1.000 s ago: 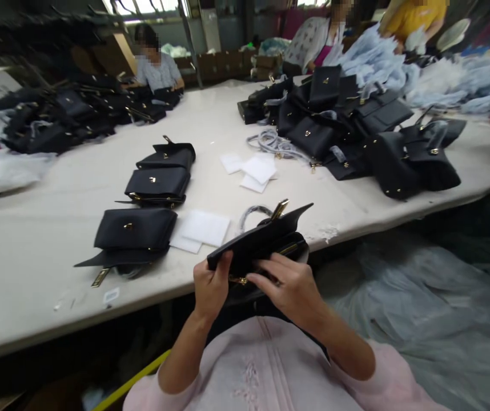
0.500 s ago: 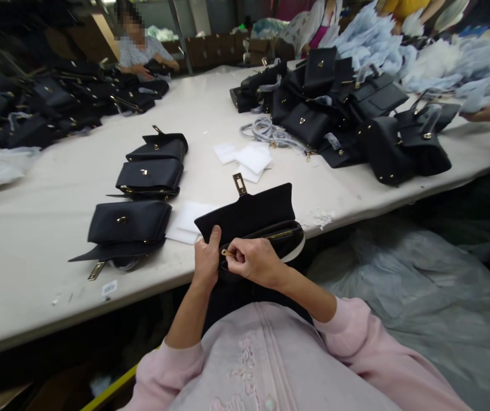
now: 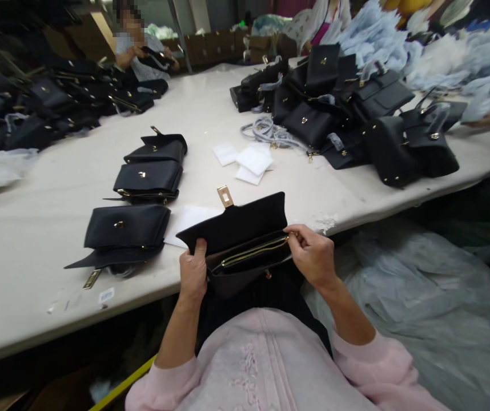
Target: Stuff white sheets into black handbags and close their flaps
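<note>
I hold a small black handbag over the near edge of the white table, its flap lifted with a gold clasp at the top. My left hand grips the bag's left end, thumb on the flap. My right hand pinches the gold zipper pull at the right end of the closed gold zipper.
Three finished black bags lie in a row to the left. White paper pieces lie mid-table. Heaps of black bags sit at right and far left. Other people work at the far side. Clear plastic lies at lower right.
My right hand has drawn the zipper pull from the bag's left end to its right end, so the zipper is closed. The bag has shifted slightly lower and left.
</note>
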The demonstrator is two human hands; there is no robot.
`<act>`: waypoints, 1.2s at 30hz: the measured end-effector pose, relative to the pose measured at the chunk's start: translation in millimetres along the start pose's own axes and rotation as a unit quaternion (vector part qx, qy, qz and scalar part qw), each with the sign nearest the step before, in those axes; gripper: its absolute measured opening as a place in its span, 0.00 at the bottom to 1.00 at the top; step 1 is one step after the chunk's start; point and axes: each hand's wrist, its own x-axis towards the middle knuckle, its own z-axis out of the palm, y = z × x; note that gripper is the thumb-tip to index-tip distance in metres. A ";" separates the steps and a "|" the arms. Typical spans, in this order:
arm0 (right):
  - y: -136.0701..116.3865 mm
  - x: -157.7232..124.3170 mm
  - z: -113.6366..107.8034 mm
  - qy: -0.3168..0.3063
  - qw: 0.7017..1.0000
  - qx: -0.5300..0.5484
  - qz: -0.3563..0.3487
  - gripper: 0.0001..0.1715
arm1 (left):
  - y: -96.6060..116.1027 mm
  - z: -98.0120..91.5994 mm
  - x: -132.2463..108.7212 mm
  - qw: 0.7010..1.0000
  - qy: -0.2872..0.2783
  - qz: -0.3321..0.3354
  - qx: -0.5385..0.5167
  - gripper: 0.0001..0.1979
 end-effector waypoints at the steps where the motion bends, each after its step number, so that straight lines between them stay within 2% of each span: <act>1: 5.6 3.5 -3.3 0.020 0.999 -0.024 0.010 0.13 | -0.1 0.9 1.9 1.000 0.009 0.003 0.009 0.28; 5: 11.6 19.9 -2.0 0.049 0.997 -0.058 0.014 0.13 | 2.8 10.7 15.7 0.999 -0.003 0.035 0.014 0.27; 8: 6.4 28.7 8.6 0.014 0.998 -0.053 -0.015 0.13 | 11.0 14.5 29.2 0.997 -0.042 0.035 0.055 0.26; 9: 4.7 30.2 12.5 0.002 0.998 -0.050 -0.030 0.14 | 14.8 14.3 31.0 0.994 -0.033 0.053 0.088 0.25; 11: 2.8 31.5 19.5 -0.007 0.998 -0.043 -0.055 0.15 | 22.7 13.4 26.4 0.973 0.049 0.160 0.159 0.22; 13: 2.8 31.7 25.0 0.004 0.997 -0.030 -0.067 0.16 | 29.0 14.8 9.6 0.907 0.148 0.335 0.208 0.19; 14: 3.1 31.9 27.0 0.012 0.997 -0.021 -0.072 0.16 | 30.9 17.3 -2.1 0.868 0.149 0.418 0.221 0.17; 15: 3.4 32.2 28.6 0.018 0.997 -0.012 -0.076 0.16 | 32.0 21.1 -14.8 0.838 0.107 0.481 0.236 0.15; 16: 3.7 32.7 29.7 0.024 0.997 -0.004 -0.080 0.16 | 32.1 26.1 -27.0 0.817 0.035 0.516 0.257 0.14; 18: 3.8 33.6 30.9 0.033 0.996 0.004 -0.083 0.16 | 30.0 38.9 -46.1 0.789 -0.112 0.517 0.314 0.18; 19: 3.8 33.8 30.8 0.035 0.996 0.006 -0.081 0.16 | 28.1 45.6 -51.7 0.775 -0.158 0.499 0.353 0.24; 21: 4.0 33.2 28.9 0.032 0.997 0.009 -0.067 0.15 | 24.4 57.2 -54.9 0.746 -0.187 0.463 0.441 0.37; 22: 4.4 32.4 26.7 0.026 0.998 0.013 -0.055 0.15 | 23.0 61.0 -53.7 0.730 -0.195 0.447 0.479 0.38; 24: 6.4 31.1 19.1 -0.006 0.999 0.043 -0.016 0.12 | 22.5 62.6 -49.7 0.709 -0.220 0.419 0.523 0.26; 26: 11.1 32.5 7.3 -0.062 0.989 0.127 0.040 0.11 | 25.0 54.8 -48.9 0.717 -0.247 0.405 0.511 0.08; 27: 14.8 35.2 0.7 -0.081 0.977 0.187 0.069 0.12 | 27.3 47.0 -50.6 0.730 -0.259 0.400 0.490 0.03; 29: 24.4 45.2 -10.0 -0.078 0.941 0.308 0.117 0.13 | 33.0 24.5 -58.2 0.766 -0.280 0.378 0.438 0.05; 31: 34.2 60.2 -10.3 -0.042 0.921 0.361 0.141 0.15 | 39.1 -4.4 -68.0 0.803 -0.308 0.343 0.378 0.08; 33: 39.1 76.3 6.8 -0.057 0.935 0.324 0.132 0.17 | 44.8 -33.7 -75.2 0.817 -0.332 0.326 0.340 0.09; 36: 27.2 93.4 67.6 -0.206 0.962 0.172 0.046 0.17 | 50.3 -65.2 -76.6 0.797 -0.331 0.366 0.349 0.06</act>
